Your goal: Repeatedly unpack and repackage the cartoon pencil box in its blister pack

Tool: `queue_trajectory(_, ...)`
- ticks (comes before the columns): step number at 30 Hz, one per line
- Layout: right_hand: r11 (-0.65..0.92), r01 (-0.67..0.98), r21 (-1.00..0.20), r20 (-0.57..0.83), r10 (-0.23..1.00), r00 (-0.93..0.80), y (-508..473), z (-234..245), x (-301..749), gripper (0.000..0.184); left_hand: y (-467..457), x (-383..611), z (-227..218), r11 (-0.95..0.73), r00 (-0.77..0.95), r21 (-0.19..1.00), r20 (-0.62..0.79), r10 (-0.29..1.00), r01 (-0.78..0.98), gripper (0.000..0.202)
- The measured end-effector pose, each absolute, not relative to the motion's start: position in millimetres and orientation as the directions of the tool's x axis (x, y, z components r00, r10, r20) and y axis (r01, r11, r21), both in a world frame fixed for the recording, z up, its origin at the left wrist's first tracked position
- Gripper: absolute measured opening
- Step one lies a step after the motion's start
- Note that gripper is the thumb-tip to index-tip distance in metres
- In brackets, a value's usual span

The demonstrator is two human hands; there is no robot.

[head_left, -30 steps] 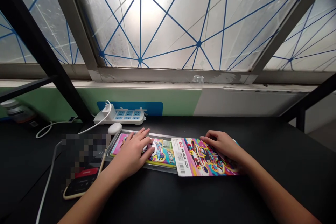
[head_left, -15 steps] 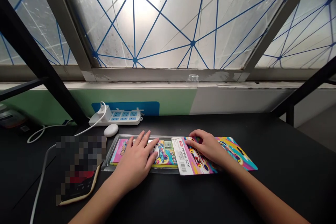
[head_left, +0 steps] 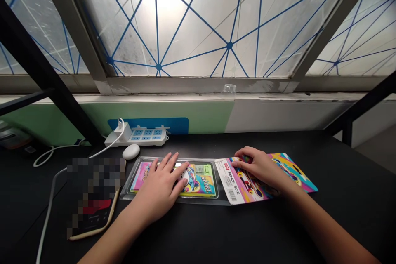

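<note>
My left hand [head_left: 162,185] lies flat with fingers spread on a colourful pencil box [head_left: 198,179] that sits in a clear plastic blister tray [head_left: 222,198] on the black table [head_left: 216,235]. My right hand [head_left: 261,167] rests fingers down on the bright printed backing card [head_left: 297,169] marked "PENCIL BOX". The card lies to the right of the tray, its left end over the tray's right edge, angled slightly away.
A white power strip [head_left: 139,137] with a plugged charger lies at the back left by the wall. A white oval object [head_left: 131,151] sits in front of it. A phone [head_left: 93,220] and a cable [head_left: 49,202] lie at the left. A clear cup [head_left: 229,89] stands on the sill.
My right hand has slid the backing card to the right, off the tray, uncovering the right end of the pencil box. My left hand has stayed on the box.
</note>
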State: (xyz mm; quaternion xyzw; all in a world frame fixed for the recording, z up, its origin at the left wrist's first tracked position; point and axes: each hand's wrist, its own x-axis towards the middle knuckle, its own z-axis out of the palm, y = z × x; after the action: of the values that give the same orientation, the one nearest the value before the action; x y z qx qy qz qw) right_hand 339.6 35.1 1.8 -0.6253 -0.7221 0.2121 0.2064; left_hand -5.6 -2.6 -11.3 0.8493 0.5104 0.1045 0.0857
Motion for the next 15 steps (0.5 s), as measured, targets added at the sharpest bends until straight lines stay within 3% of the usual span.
queue_trajectory(15,0.152,0.785,-0.6,0.038,0.986,-0.162,21.4,-3.4,297.6,0.033,-11.8,17.3,-9.4,-0.401,0.39,0.295,0.097,0.916,0.868,0.048)
